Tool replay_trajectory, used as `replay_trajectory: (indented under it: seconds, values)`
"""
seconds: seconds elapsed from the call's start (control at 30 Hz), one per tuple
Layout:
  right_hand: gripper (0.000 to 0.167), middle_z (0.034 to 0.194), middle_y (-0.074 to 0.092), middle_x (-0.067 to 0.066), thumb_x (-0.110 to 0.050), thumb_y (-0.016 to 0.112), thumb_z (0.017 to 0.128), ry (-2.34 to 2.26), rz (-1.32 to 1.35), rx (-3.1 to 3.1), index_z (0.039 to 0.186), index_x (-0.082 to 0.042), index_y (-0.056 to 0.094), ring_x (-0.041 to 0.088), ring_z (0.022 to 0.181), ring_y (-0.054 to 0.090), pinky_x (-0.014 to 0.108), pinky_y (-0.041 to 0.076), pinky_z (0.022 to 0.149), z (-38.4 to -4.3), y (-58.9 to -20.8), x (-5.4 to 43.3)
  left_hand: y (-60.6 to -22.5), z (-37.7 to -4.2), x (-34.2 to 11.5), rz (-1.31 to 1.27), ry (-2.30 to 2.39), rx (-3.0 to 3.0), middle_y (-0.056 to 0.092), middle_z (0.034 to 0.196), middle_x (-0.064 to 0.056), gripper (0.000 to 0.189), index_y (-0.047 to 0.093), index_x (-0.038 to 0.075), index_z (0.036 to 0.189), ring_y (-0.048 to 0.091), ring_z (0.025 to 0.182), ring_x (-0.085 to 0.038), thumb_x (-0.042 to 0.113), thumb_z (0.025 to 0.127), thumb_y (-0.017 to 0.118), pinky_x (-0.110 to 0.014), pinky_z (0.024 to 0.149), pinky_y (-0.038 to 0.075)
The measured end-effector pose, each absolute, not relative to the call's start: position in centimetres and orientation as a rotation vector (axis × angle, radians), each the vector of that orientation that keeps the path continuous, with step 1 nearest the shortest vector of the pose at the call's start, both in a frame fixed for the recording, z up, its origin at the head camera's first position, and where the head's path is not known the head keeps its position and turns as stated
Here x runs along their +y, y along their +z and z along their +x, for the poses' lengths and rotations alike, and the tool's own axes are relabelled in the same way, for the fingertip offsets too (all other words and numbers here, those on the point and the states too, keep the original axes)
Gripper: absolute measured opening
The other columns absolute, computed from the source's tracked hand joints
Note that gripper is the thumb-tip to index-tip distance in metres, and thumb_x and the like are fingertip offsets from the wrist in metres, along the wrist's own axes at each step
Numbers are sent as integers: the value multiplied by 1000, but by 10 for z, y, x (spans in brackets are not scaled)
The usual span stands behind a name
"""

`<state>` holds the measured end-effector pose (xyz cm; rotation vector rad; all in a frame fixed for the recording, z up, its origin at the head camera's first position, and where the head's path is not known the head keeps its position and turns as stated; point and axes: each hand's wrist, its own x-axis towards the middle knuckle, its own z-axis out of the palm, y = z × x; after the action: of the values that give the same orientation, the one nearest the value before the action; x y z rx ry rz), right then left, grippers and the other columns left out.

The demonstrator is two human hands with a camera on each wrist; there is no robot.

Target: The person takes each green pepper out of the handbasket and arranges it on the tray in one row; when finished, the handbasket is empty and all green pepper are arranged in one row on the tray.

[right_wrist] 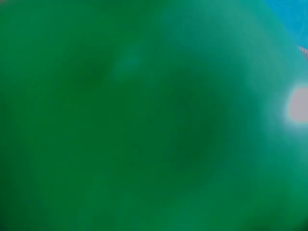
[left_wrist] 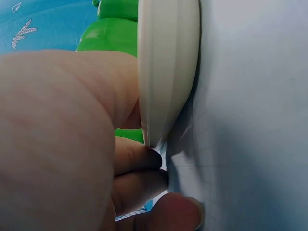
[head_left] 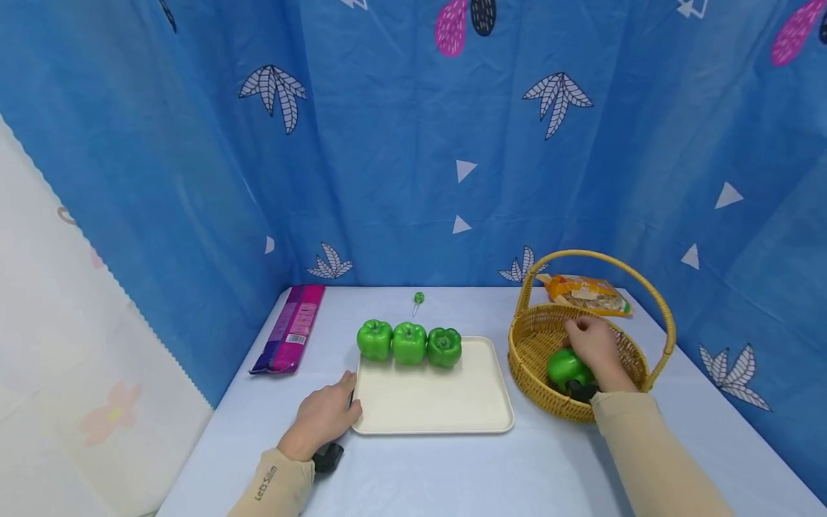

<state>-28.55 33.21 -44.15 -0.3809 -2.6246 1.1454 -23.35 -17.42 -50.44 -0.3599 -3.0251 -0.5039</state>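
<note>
My left hand holds the left edge of a cream tray. In the left wrist view the thumb goes over the rim, and the other fingers bend near the tray's corner. Three green bell peppers sit side by side along the tray's far edge. Inside a wicker basket on the right, my right hand reaches over another green bell pepper. That pepper lies under the palm and wrist. Blurred green fills the right wrist view, hiding the fingertips and any grip.
A tall handle arches over the basket. Behind it lies an orange food packet. A pink and purple packet lies at the left, and a small green lollipop lies beyond the tray. Blue curtain closes off the back.
</note>
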Motion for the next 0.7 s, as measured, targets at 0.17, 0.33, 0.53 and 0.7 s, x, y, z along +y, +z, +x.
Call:
replay_trajectory:
  seconds: [0.17,0.33,0.53,0.7]
  values:
    - [64,83,68,11,-54,37,104,1036,-383,-2815,99,-1,72,23,66,56,36,45,55,-285,-442,336,-504,-232,-174,-371,-524,-3023,55,149,-24,61,53,-6,146,68,116,-43,25,93,61,-53,85,58]
    - [70,82,63,11,-61,31,101,1012,-465,-2971,94,-2,68,23,70,56,35,44,59,-284,-438,340,-505,-232,-174,-372,-503,-3007,56,148,-23,61,54,-5,145,68,116,-42,26,93,61,-53,86,58]
    - [65,83,58,12,-62,35,100,1034,-521,-3040,91,-3,62,24,73,55,35,44,61,-282,-437,341,-506,-233,-174,-373,-505,-3005,56,149,-22,61,54,-5,146,68,117,-42,27,93,61,-53,88,57]
    - [58,96,64,19,-46,52,102,1097,-407,-2933,116,9,65,23,76,58,34,48,60,-284,-442,337,-506,-234,-175,-370,-497,-3010,56,149,-22,61,54,-4,146,67,117,-42,27,94,61,-53,88,57]
